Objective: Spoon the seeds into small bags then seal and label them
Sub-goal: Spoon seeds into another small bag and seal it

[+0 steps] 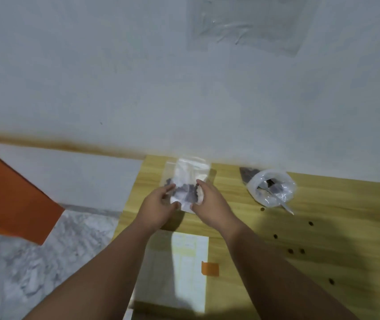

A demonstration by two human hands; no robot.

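Pale wall is filling the upper frame, with a wooden table (334,204) running below it at centre and right. At frame centre the left hand (161,203) and the right hand (208,198) are both pinching a small clear bag (185,172) by its sides, fingers curled on the plastic. Dark seeds (187,192) are sitting in its lower part.

Filling looks finished for this bag, so sealing is likely the step in hand. The next move is calling for fingertips pressing along the top strip while keeping the bag level.

Right of the hands, an open plastic pouch (273,181) is holding more seeds, with a spoon (281,202) leaning out of it. Loose seeds (275,236) are lying scattered at lower right. Below the hands a pale sheet (190,255), possibly labels, is carrying print too blurred to read, and an orange tab (210,269) is sitting at its right edge.
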